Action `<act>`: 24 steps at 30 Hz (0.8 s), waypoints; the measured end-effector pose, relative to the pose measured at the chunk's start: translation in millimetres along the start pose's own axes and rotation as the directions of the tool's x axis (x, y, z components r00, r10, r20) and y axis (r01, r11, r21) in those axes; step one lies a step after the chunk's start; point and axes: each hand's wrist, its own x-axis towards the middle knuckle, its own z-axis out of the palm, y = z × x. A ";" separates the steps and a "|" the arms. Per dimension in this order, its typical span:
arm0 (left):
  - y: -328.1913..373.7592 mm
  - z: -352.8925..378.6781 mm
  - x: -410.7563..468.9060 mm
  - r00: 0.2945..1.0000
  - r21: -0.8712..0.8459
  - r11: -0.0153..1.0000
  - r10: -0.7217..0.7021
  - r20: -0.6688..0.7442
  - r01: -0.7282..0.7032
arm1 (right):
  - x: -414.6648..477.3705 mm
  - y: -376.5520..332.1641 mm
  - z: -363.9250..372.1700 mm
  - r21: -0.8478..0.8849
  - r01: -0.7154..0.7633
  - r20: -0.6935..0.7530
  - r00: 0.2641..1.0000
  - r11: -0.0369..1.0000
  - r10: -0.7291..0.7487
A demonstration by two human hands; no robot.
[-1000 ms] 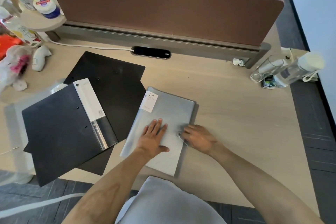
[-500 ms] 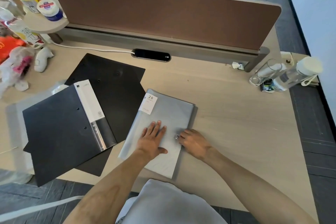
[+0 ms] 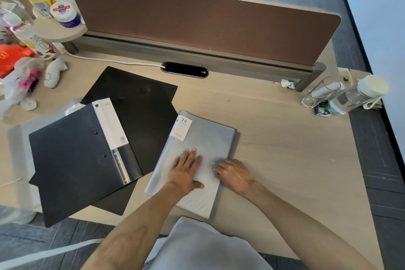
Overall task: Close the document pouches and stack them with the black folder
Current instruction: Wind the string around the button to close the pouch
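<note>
A grey translucent document pouch (image 3: 203, 138) with a white "20" label lies shut on the desk in front of me. My left hand (image 3: 186, 173) rests flat on its cover, fingers stretched out. My right hand (image 3: 235, 174) sits at the pouch's right edge with its fingers curled onto the cover; the thumb is hidden. A small silver thing shows at its fingertips. To the left, a black folder (image 3: 72, 160) with a white label strip lies tilted on top of a second black folder (image 3: 140, 103).
A brown divider panel (image 3: 197, 24) runs along the desk's back. Bottles, a tub and a plastic bag (image 3: 19, 81) crowd the far left. A glass (image 3: 317, 94) and a water bottle (image 3: 355, 96) stand at the right edge. Bare desk (image 3: 285, 149) lies right of the pouch.
My right hand has curled its fingers tighter at the pouch's edge and the silver thing shows less. My left hand stays flat on the cover. The view has shifted slightly.
</note>
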 end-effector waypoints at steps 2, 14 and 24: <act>-0.3 -0.2 0.2 1.000 -0.002 1.000 0.002 0.003 -0.002 | 0.3 -2.5 0.3 0.017 -0.005 -0.011 1.000 1.000 0.005; -1.5 -0.3 -0.8 1.000 -0.007 1.000 0.011 0.005 -0.011 | -4.2 -7.9 2.5 0.343 -0.422 0.195 0.906 0.839 0.376; -1.9 -0.4 -0.7 1.000 -0.008 1.000 0.013 0.006 -0.012 | -0.8 -12.6 2.8 0.386 -0.613 0.222 0.787 0.689 0.576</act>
